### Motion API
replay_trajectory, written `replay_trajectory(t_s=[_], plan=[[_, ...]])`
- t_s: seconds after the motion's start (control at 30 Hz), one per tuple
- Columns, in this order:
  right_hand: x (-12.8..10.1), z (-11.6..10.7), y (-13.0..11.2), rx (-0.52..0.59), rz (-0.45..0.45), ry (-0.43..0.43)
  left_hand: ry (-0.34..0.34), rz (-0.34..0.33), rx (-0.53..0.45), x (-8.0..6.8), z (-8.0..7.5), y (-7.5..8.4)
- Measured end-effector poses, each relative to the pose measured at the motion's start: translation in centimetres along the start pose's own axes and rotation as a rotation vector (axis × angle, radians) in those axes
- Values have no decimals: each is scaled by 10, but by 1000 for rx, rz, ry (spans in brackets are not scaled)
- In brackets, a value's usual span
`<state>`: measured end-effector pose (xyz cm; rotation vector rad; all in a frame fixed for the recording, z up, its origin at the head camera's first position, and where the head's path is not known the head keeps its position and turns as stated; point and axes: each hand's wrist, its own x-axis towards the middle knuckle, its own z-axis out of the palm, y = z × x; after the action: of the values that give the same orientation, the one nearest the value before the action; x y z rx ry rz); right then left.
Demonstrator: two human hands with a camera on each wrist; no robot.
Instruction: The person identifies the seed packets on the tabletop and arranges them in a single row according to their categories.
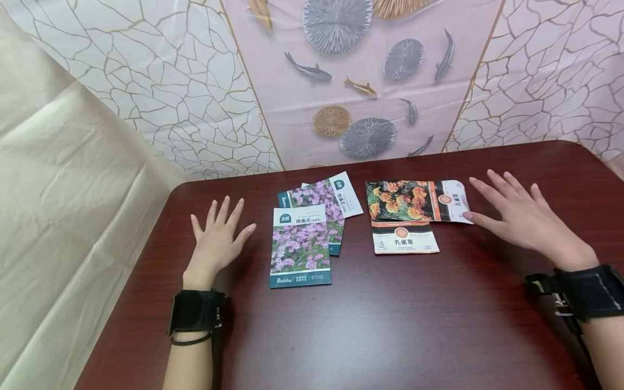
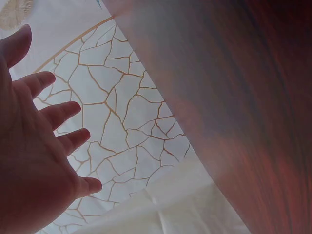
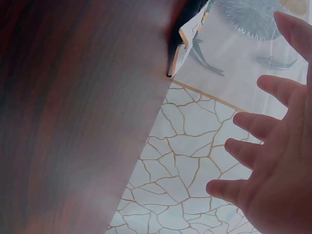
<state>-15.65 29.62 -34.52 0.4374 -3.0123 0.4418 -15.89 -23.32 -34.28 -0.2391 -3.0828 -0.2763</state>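
My left hand is held with its fingers spread, to the left of the purple-flower seed packets, and holds nothing. The front packet overlaps others, including a turned packet behind it. Beside the orange marigold seed packets my right hand spreads its fingers. Its thumb tip appears near the right end of the upper marigold packet; contact cannot be told. A lower marigold packet lies partly under that one. The left wrist view shows the palm and spread fingers; a packet edge shows in the right wrist view.
The dark reddish wooden table has a rounded far edge. Behind it hangs a patterned cloth with fish and lily-pad prints. A pale cloth borders the left side. Both wrists wear black straps.
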Motion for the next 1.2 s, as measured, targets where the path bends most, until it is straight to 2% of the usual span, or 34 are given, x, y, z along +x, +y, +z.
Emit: replay_trajectory(t_s=[0.4, 0.67, 1.0, 1.2], plan=[[0, 1, 1, -3, -1, 8, 2, -4, -4, 0, 0, 0], [0, -2, -1, -2, 7, 0, -18, -33, -16, -1, -2, 2], [-2, -9, -5, 27, 21, 67, 24, -60, -59, -3, -4, 10], [0, -12, -14, 43, -25, 121, 20, -86, -92, -3, -8, 16]])
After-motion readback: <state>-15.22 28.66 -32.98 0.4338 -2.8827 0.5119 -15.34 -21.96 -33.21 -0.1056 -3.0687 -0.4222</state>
